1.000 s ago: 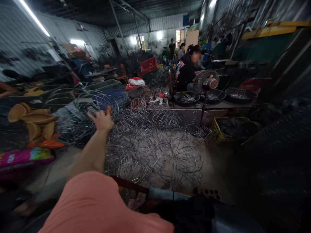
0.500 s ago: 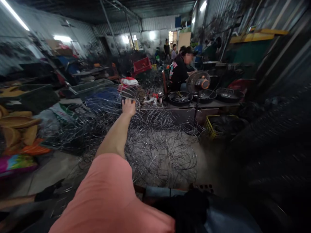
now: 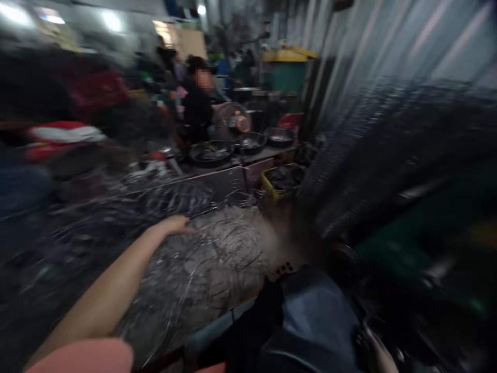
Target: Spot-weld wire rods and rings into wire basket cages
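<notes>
My left hand (image 3: 176,226) reaches forward over a spread of loose wire loops (image 3: 229,238) on the floor. Motion smears its fingers, so whether they hold any wire is unclear. At the lower right edge, part of my right hand or forearm (image 3: 380,349) shows beside my dark-clad leg (image 3: 318,316). It lies low among dark shapes, and its fingers cannot be made out. Further tangles of wire (image 3: 178,199) lie just beyond my left hand, against a low board.
Behind the board stand black round pans (image 3: 212,154) and a fan (image 3: 235,122), with a seated co-worker (image 3: 196,103) beyond. A yellow crate (image 3: 282,181) holds dark coils. Dark mesh-like material (image 3: 349,150) lines the right wall. A red and white bundle (image 3: 64,135) sits at left.
The view has swung right, so the fan, pans and co-worker appear further left. My left arm has drawn back and lower from the far wire pile. Part of my right arm has come into view.
</notes>
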`<state>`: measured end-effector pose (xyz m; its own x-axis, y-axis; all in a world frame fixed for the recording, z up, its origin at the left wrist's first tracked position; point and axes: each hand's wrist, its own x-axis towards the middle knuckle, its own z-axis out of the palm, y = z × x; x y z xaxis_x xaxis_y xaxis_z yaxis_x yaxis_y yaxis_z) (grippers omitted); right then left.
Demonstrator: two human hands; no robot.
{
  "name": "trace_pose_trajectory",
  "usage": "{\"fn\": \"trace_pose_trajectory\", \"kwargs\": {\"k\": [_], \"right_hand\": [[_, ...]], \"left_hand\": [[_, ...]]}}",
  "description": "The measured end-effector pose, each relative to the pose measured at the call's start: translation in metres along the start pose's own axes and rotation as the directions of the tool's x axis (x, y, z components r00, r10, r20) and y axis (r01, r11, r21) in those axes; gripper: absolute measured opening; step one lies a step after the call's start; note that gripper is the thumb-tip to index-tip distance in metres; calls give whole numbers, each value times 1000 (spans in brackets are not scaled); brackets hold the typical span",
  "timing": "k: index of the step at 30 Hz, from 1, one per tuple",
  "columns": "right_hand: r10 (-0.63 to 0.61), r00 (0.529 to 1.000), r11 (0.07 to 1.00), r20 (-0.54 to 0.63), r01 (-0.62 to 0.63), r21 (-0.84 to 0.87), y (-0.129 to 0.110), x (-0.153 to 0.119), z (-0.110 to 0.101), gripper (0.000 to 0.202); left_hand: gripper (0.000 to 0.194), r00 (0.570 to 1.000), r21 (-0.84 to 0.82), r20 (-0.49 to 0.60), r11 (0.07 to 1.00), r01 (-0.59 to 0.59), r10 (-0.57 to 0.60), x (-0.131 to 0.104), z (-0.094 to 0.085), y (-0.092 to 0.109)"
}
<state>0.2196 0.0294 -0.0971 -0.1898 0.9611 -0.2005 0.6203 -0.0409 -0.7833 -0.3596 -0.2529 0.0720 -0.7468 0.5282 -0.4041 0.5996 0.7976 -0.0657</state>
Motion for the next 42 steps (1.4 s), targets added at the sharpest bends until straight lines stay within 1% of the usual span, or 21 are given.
{"fn": "trace_pose_trajectory", "kwargs": {"k": [2,3,5,8,11,14,16,17,18,19,20,22,24,26,28,31,33,35,39,40,42], "right_hand": [[102,993,986,-65,-92,136,8,-6,2,21],[154,986,963,-62,-136,234,10,-9,5,22],[237,972,877,-2,-213,430,10,-18,8,28],[279,954,720,112,-285,632,6,-43,2,35],[305,950,644,66,-257,721,6,-72,-21,41],[359,915,723,-184,-148,675,12,-93,-52,43],[345,857,816,-382,-73,573,18,-101,-67,41],[326,831,853,-451,-53,518,20,-104,-71,39],[305,815,883,-493,-47,468,22,-107,-73,38],[285,812,905,-509,-53,423,23,-110,-75,38],[258,822,924,-508,-56,379,22,-113,-76,37],[154,848,967,-507,-24,254,17,-121,-86,34],[13,819,999,-574,16,46,12,-131,-113,29],[-103,690,977,-716,-66,-205,13,-146,-159,27],[-170,528,900,-832,-261,-350,21,-164,-213,30],[-141,320,744,-937,-590,-313,42,-187,-286,37],[-29,245,648,-969,-733,-205,55,-193,-316,42],[112,266,555,-958,-816,-162,63,-191,-327,44],[292,410,390,-864,-876,-283,56,-176,-312,37],[311,419,361,-853,-882,-301,51,-175,-307,35],[326,391,319,-861,-903,-289,40,-181,-302,33]], "left_hand": [[57,979,0,20,979,-204,204,17,8,48],[59,946,-17,38,947,-320,321,23,13,76],[60,848,-52,63,850,-524,527,29,24,135],[62,653,-119,119,664,-738,748,20,40,226],[60,443,-327,146,466,-822,885,-4,55,303],[58,231,-543,147,274,-794,962,-28,70,364],[56,144,-626,141,201,-754,979,-40,85,397],[56,130,-653,130,184,-735,983,-46,94,412],[57,139,-680,117,182,-711,983,-50,104,424],[60,172,-710,105,195,-676,980,-54,116,434],[63,226,-746,94,219,-629,970,-57,129,442],[69,374,-812,84,281,-512,924,-59,155,450],[72,491,-838,61,312,-448,869,-57,177,451],[70,512,-826,14,299,-479,859,-53,191,449],[69,491,-808,-3,287,-515,871,-49,197,447],[72,503,-816,5,294,-498,864,-48,198,446],[74,525,-833,1,292,-471,851,-49,196,447],[77,543,-848,6,292,-442,840,-51,193,448],[89,587,-857,42,331,-395,808,-56,186,447],[91,595,-851,50,346,-395,802,-58,184,445],[90,602,-829,68,381,-410,796,-61,178,442]]}}
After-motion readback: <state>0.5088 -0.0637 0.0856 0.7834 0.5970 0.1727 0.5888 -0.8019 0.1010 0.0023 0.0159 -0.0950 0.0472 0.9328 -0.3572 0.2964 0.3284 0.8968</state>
